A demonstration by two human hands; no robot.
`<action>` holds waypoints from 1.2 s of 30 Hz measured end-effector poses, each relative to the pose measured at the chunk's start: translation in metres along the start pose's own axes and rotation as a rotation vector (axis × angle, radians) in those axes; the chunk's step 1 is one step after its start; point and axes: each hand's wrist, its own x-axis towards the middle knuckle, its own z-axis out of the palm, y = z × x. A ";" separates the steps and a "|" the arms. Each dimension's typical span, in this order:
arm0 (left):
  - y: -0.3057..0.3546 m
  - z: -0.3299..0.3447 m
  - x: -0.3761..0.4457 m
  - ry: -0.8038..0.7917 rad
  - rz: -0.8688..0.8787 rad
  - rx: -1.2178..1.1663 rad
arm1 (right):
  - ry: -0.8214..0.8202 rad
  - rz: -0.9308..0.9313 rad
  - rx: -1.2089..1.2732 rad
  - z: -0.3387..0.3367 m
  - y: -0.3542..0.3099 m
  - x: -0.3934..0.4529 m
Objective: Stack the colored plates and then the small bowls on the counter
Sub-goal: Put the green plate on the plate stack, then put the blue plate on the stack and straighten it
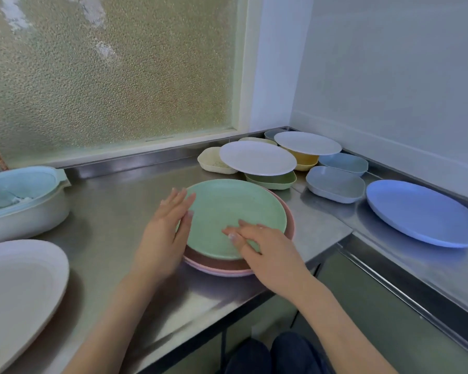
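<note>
Sitting on the steel counter (114, 211) right in front of the person, the green plate (235, 214) lies on top of a pink plate (291, 225), w/ one or more pink rims showing under it at the front edge. It sits a bit off-center, shifted to the back-left, so prob. the hands are there to square the pile.

The left hand (168, 233) is opened, fingers straight and close together, its edge against the left rim of the green plate; it touches but grips nothing. The right hand (265, 247) lies flat over the near-right rim, fingers spread and relaxed, fingertips on the plate's inner surface. It also grasps nothing; both hands look released, only steadying or nudging.

The blue plate (422, 211) waits alone on the right part of the counter, well apart from the pile, so the plate stack looks not finished. At the back corner two white plates (257, 157) rest on top of small bowls: a green bowl (273, 180) under the nearer one, a yellow bowl (304, 159) under the farther. A cream bowl (210, 160) and two grey-blue bowls (335, 184) stand beside them, unstacked. I judge the bowls come later, after the plates covering them are lifted off.

At left are a large white dish (19, 287) and a pale blue container (19, 195), not part of the job, I think.
</note>
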 end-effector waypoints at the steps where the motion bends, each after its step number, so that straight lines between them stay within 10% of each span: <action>1: 0.015 0.004 0.003 -0.022 0.057 0.024 | 0.085 0.017 0.003 -0.008 0.010 -0.003; 7: 0.132 0.083 0.036 -0.273 0.429 0.103 | 0.547 0.332 -0.228 -0.073 0.097 -0.027; 14: 0.207 0.189 0.049 -0.605 0.511 0.134 | 0.524 0.800 -0.374 -0.115 0.177 -0.055; 27: 0.207 0.250 0.051 -0.712 0.271 -0.055 | 0.728 0.805 -0.263 -0.115 0.199 -0.051; 36: 0.206 0.207 0.063 -0.450 -0.004 -0.331 | 0.943 0.368 -0.053 -0.101 0.176 -0.063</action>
